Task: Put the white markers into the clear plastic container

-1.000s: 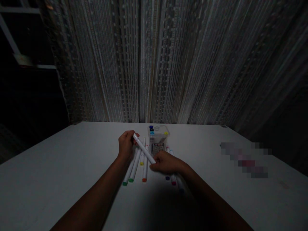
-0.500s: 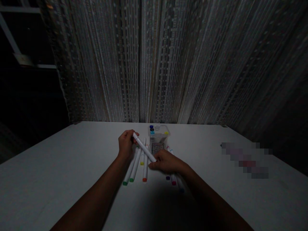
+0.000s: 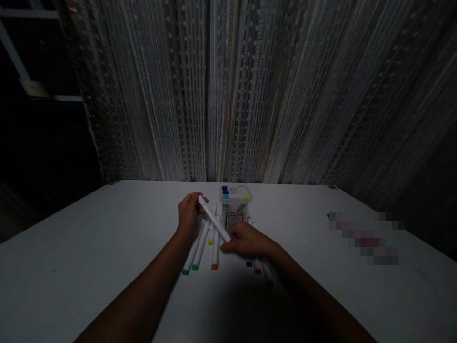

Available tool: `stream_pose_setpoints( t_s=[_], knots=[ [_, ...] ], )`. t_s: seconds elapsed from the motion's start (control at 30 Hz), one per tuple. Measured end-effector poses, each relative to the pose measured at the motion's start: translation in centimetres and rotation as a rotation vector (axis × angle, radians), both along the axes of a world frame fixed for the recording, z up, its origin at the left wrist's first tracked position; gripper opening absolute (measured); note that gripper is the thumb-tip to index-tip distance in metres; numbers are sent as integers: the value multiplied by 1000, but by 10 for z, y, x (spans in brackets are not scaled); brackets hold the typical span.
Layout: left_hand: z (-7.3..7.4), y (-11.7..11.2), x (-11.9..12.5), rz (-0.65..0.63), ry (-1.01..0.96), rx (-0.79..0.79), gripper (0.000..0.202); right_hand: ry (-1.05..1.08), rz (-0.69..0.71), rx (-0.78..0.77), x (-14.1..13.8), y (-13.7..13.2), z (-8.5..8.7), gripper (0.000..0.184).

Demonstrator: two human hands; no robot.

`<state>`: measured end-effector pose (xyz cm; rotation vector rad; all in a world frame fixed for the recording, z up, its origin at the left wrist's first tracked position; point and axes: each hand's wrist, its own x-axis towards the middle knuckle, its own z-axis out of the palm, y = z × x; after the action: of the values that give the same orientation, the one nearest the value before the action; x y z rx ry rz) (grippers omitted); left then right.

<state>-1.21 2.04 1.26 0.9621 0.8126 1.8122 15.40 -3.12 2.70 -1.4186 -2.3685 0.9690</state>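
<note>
Two hands share one white marker (image 3: pixel 214 221), which slants above the table from far left to near right. The left hand (image 3: pixel 188 213) pinches the far end between thumb and fingers, closed on it. The right hand (image 3: pixel 246 240) closes on the near end, its fingers curled over the barrel, so the marker spans the gap between the two hands. Whether the marker carries a cap at either end cannot be told, since both ends sit inside the grips.

Under the held marker, on the white table (image 3: pixel 89 247), loose markers lie side by side, pointing near and far. Two green-capped markers (image 3: pixel 193 257) lie just right of the left wrist, touching each other. A yellow-capped marker (image 3: pixel 211 237) lies next to them, shorter in view, and an orange-capped marker (image 3: pixel 215 255) lies beside that. On the right side, partly hidden under the right hand, lie a red-capped marker (image 3: pixel 257 267) and a dark blue cap (image 3: pixel 249 263); their barrels are mostly covered.

Just beyond the hands stands a clear plastic marker case (image 3: pixel 235 205), upright, with blue and yellow caps showing at its top. It is near the far end of the held marker but apart from it.

A pale striped curtain (image 3: pixel 250 95) hangs behind the table. The scene is dim.
</note>
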Motion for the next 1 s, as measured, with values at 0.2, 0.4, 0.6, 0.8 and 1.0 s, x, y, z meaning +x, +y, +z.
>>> stream_pose_setpoints(
  t_s=[0.2, 0.4, 0.6, 0.8, 1.0],
  knots=[
    [-2, 1, -1, -25, 30, 2, 27, -14, -9, 2, 0, -2, 4, 25],
    [-2, 0, -1, -14, 54, 2, 27, 22, 11, -5, 0, -2, 4, 26],
    [-4, 2, -2, 34, 70, -2, 25, 22, 44, 16, -1, 0, 2, 26],
    [-1, 0, -1, 7, 61, 8, 25, 19, 32, 35, -2, -1, 1, 25],
    [0, -2, 0, 18, 76, -8, 26, -4, 27, 61, -1, 0, 0, 27]
  ],
)
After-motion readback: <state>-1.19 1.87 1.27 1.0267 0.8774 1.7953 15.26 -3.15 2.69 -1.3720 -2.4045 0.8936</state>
